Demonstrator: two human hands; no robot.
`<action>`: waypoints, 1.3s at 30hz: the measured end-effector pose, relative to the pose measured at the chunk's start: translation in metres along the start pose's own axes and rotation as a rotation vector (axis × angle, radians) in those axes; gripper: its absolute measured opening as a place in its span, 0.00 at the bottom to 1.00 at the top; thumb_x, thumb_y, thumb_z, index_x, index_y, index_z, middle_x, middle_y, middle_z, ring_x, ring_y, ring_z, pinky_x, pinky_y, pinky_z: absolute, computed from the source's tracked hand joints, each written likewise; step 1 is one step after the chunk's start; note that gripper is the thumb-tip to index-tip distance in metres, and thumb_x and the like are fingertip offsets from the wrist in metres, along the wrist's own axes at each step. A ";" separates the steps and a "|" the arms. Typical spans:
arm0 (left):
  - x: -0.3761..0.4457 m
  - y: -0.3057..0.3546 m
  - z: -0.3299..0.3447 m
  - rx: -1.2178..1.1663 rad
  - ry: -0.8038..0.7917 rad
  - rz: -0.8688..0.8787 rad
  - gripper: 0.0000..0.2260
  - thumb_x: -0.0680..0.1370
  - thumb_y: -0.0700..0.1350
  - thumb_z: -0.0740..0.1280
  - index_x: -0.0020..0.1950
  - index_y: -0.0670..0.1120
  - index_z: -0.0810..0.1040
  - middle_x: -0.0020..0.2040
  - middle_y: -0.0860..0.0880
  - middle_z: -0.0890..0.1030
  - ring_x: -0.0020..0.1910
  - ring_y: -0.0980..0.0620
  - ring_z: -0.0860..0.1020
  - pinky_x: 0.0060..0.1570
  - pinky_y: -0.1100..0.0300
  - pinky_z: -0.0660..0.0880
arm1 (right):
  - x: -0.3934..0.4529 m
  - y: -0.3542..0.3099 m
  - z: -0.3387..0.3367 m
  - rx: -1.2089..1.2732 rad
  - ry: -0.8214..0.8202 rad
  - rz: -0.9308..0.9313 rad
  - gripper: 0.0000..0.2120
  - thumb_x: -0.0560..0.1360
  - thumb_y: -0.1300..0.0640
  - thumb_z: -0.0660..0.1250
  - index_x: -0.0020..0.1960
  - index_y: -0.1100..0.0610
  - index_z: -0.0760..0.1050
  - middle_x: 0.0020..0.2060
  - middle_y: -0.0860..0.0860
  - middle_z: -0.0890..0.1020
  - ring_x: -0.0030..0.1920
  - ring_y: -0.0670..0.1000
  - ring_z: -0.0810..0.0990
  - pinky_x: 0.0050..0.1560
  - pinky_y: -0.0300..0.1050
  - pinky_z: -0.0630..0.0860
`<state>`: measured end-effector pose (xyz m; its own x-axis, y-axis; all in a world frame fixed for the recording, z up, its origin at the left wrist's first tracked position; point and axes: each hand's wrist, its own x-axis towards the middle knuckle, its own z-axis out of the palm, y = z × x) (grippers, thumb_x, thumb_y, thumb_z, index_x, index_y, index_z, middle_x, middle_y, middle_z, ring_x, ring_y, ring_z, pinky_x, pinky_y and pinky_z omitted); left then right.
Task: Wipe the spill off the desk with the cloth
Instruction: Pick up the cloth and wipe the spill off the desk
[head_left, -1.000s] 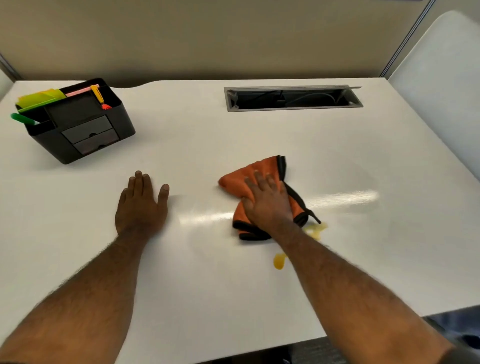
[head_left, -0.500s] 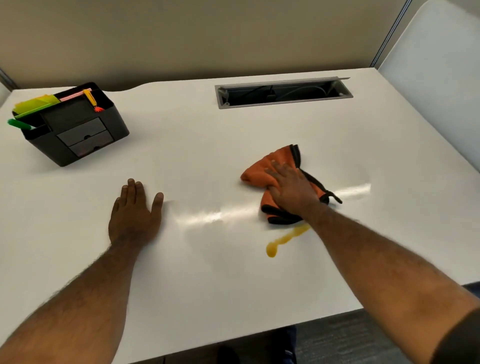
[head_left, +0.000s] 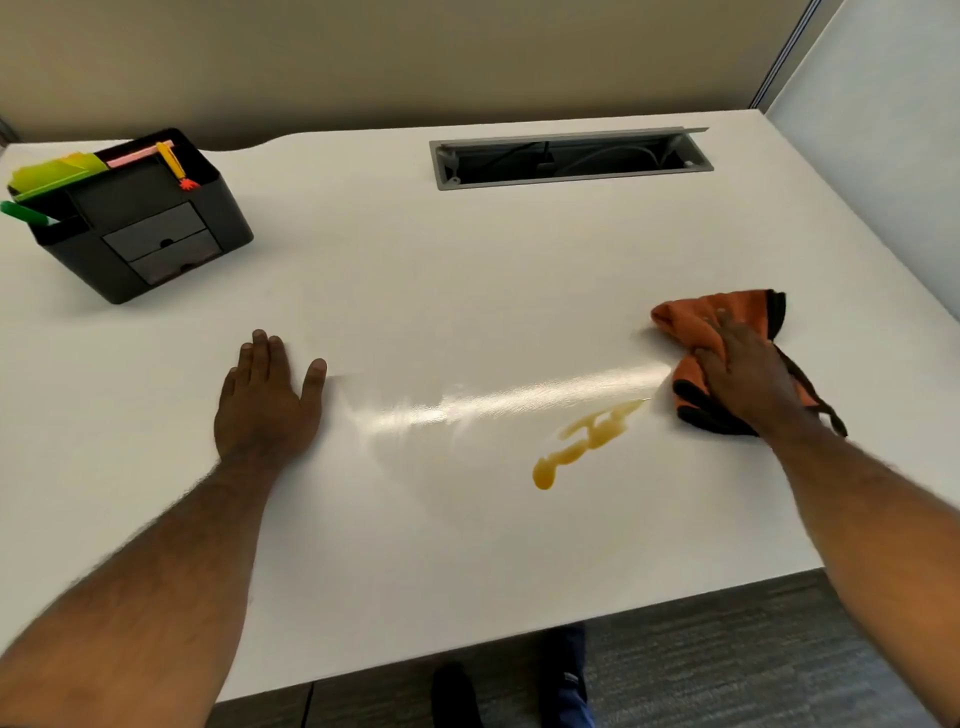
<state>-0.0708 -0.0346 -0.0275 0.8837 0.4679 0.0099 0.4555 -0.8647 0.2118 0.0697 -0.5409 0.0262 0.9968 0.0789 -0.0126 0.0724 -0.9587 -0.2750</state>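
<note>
An orange cloth with black trim (head_left: 698, 322) lies bunched on the white desk (head_left: 467, 291) at the right. My right hand (head_left: 748, 379) presses flat on top of it and covers its middle. A smeared amber spill (head_left: 582, 441) streaks the desk just left of the cloth, ending in a round drop toward the front edge. My left hand (head_left: 267, 400) rests palm down on the desk, fingers spread, holding nothing, well left of the spill.
A black desk organiser (head_left: 140, 223) with green, yellow and pink items stands at the back left. A grey cable slot (head_left: 571, 158) with its lid up is set into the back of the desk. A partition (head_left: 883, 130) rises at the right. My foot (head_left: 566, 675) shows below the front edge.
My right hand has slid the cloth to the right across the desk, off the spill, leaving a longer amber smear exposed. The left hand has stayed flat in place.
</note>
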 end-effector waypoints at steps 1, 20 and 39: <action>0.000 0.000 0.000 0.005 -0.001 0.001 0.38 0.78 0.66 0.40 0.78 0.41 0.50 0.80 0.44 0.50 0.79 0.47 0.50 0.76 0.51 0.49 | -0.004 0.002 0.004 -0.006 0.020 0.026 0.30 0.76 0.45 0.51 0.74 0.56 0.64 0.74 0.60 0.66 0.73 0.62 0.64 0.73 0.60 0.61; -0.020 0.012 0.000 -0.047 0.009 0.030 0.36 0.79 0.65 0.41 0.78 0.40 0.54 0.79 0.42 0.54 0.78 0.44 0.53 0.75 0.50 0.51 | -0.097 -0.201 0.076 -0.027 -0.136 -0.271 0.30 0.76 0.43 0.47 0.76 0.49 0.60 0.78 0.50 0.59 0.78 0.56 0.54 0.75 0.59 0.49; -0.021 0.011 0.001 -0.106 0.046 0.010 0.34 0.79 0.63 0.42 0.77 0.42 0.58 0.79 0.44 0.57 0.78 0.45 0.56 0.76 0.51 0.52 | -0.127 -0.135 0.064 -0.094 -0.104 -0.588 0.27 0.73 0.46 0.56 0.71 0.48 0.70 0.73 0.48 0.69 0.74 0.52 0.66 0.72 0.59 0.64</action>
<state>-0.0846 -0.0537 -0.0261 0.8811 0.4695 0.0569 0.4306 -0.8462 0.3139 -0.0690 -0.4044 0.0033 0.7805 0.6248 0.0207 0.6178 -0.7659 -0.1782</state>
